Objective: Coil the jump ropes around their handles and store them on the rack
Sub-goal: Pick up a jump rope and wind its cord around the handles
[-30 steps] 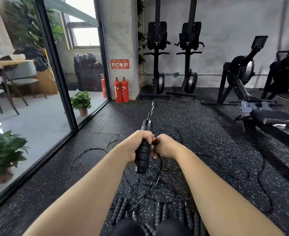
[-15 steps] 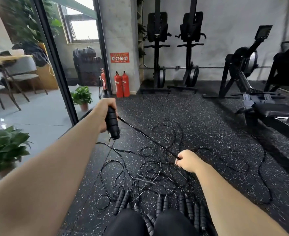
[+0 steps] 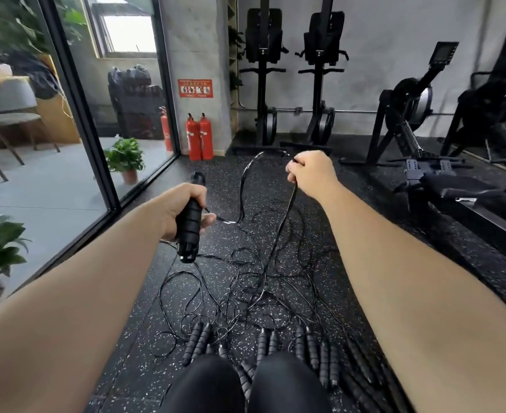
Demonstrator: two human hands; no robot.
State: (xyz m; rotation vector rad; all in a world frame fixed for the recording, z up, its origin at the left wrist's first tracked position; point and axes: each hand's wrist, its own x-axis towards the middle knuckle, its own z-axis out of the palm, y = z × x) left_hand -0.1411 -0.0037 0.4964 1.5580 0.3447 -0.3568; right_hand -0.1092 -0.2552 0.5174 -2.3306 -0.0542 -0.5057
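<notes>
My left hand [image 3: 183, 208] grips black jump-rope handles [image 3: 189, 231], held upright and slightly tilted over the floor. A thin black rope [image 3: 242, 186] leaves the handles near my thumb, arcs upward and reaches my right hand [image 3: 310, 172], which is closed on it, raised and farther away. From that hand the rope drops to a tangle of thin black ropes [image 3: 245, 281] on the speckled rubber floor. Several more black ribbed handles [image 3: 302, 347] lie in a row on the floor just in front of my knees. No rack is recognisable in view.
A glass wall with a black frame [image 3: 76, 105] runs along the left, with potted plants [image 3: 125, 158] behind it. Two red fire extinguishers [image 3: 199, 135] stand at a concrete pillar. Upright machines [image 3: 320, 84] and a rowing machine [image 3: 430, 174] fill the back and right.
My right hand rose from low on the floor to up and away, pulling a loop of rope with it. My left hand with the handles came down toward the middle.
</notes>
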